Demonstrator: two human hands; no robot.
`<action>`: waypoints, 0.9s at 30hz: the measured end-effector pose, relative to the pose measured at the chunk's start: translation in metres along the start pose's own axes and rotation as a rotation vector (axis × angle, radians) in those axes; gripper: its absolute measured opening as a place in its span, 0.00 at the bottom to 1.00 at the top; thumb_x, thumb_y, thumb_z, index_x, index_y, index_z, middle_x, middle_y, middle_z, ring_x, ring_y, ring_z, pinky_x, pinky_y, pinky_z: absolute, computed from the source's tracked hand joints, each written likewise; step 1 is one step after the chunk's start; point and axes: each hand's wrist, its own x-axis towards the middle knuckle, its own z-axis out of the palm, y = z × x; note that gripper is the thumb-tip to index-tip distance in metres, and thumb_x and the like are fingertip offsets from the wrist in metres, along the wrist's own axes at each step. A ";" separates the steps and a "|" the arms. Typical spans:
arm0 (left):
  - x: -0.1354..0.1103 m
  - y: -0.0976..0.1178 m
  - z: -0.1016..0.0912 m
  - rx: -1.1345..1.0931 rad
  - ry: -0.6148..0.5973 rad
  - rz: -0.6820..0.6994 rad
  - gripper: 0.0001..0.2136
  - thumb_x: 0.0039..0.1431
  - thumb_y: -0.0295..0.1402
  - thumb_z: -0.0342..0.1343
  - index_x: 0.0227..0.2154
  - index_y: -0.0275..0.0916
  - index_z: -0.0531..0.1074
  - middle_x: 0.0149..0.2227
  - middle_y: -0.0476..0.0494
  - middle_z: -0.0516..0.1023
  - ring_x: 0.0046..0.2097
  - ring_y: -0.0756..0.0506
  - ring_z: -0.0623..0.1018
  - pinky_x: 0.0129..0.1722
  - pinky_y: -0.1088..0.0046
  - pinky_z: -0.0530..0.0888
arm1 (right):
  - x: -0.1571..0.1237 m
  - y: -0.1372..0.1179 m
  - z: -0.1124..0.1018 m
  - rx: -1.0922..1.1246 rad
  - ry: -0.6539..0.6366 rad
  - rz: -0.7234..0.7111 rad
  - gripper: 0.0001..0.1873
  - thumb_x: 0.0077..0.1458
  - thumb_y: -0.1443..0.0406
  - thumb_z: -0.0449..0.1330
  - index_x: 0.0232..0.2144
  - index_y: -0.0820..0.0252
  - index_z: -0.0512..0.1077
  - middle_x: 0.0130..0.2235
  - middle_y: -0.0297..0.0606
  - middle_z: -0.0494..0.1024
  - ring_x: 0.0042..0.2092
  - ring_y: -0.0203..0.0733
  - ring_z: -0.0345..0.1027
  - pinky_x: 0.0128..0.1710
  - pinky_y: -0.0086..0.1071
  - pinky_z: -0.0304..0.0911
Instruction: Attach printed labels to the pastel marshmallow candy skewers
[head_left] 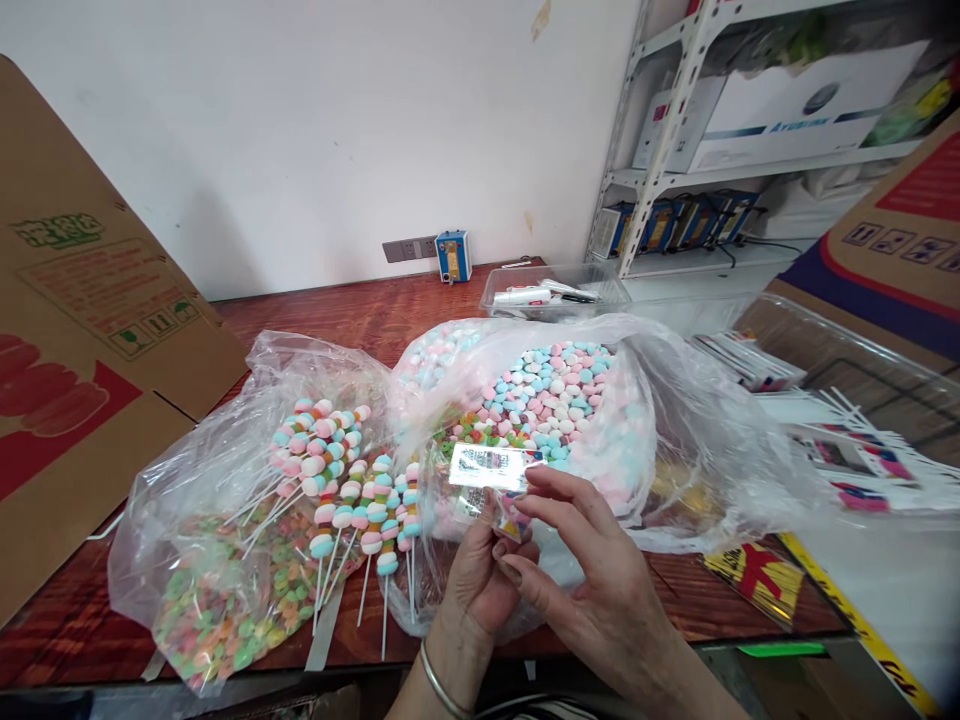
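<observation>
My left hand (480, 575) and my right hand (592, 580) meet low in the middle, and together they pinch a small clear printed packet (491, 470) with a white label. The left wrist wears a metal bangle. Just behind the packet lies a big clear bag of pastel marshmallow candies (570, 400) in pink, white and blue. To the left, candy skewers on white sticks (352, 500) lie fanned out on another clear bag (217, 560), which holds small colourful candies.
The wooden table (375, 310) runs back to a white wall. A large cardboard box (82, 350) stands at left. A clear tray (555, 290) with pens sits behind the bags. At right are a clear bin of packets (847, 420), another carton (900, 230) and metal shelves (675, 130).
</observation>
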 end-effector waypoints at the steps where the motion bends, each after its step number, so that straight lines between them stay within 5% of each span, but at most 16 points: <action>1: 0.000 0.001 -0.001 -0.040 -0.039 -0.023 0.06 0.54 0.32 0.63 0.29 0.37 0.72 0.19 0.54 0.66 0.21 0.54 0.67 0.21 0.80 0.67 | 0.000 -0.001 -0.001 0.023 0.004 0.004 0.17 0.57 0.65 0.63 0.49 0.58 0.69 0.55 0.48 0.67 0.57 0.51 0.63 0.54 0.45 0.65; 7: -0.012 0.015 0.005 -0.319 -0.249 -0.106 0.09 0.56 0.26 0.61 0.24 0.35 0.66 0.16 0.58 0.56 0.18 0.58 0.59 0.17 0.85 0.61 | -0.001 -0.004 -0.006 0.076 0.041 -0.019 0.16 0.58 0.65 0.61 0.49 0.56 0.69 0.54 0.45 0.68 0.56 0.49 0.63 0.54 0.43 0.64; 14: -0.056 0.085 -0.009 -0.365 -0.329 0.309 0.08 0.60 0.28 0.59 0.31 0.37 0.63 0.21 0.58 0.60 0.18 0.59 0.63 0.17 0.86 0.61 | 0.029 -0.001 0.016 0.142 -0.058 0.022 0.09 0.61 0.66 0.58 0.44 0.55 0.71 0.48 0.42 0.74 0.51 0.46 0.68 0.50 0.39 0.65; 18: -0.096 0.133 -0.034 -0.337 -0.370 0.580 0.10 0.58 0.22 0.57 0.31 0.39 0.61 0.22 0.57 0.64 0.20 0.58 0.66 0.18 0.86 0.63 | 0.062 -0.021 0.068 0.298 -0.317 0.084 0.09 0.61 0.65 0.56 0.43 0.54 0.73 0.44 0.39 0.77 0.46 0.44 0.70 0.46 0.36 0.65; 22: -0.126 0.159 -0.062 -0.335 -0.402 0.714 0.09 0.59 0.21 0.55 0.32 0.39 0.61 0.24 0.56 0.67 0.21 0.57 0.68 0.20 0.84 0.64 | 0.087 -0.052 0.143 0.583 -0.642 0.274 0.08 0.59 0.64 0.57 0.37 0.56 0.77 0.35 0.35 0.80 0.35 0.39 0.73 0.35 0.30 0.65; 27: -0.141 0.167 -0.082 -0.345 -0.352 0.765 0.07 0.62 0.26 0.54 0.32 0.40 0.61 0.25 0.55 0.69 0.22 0.56 0.70 0.21 0.83 0.66 | 0.118 -0.082 0.220 0.642 -0.644 0.385 0.20 0.65 0.65 0.46 0.56 0.60 0.67 0.33 0.36 0.81 0.23 0.34 0.69 0.21 0.27 0.61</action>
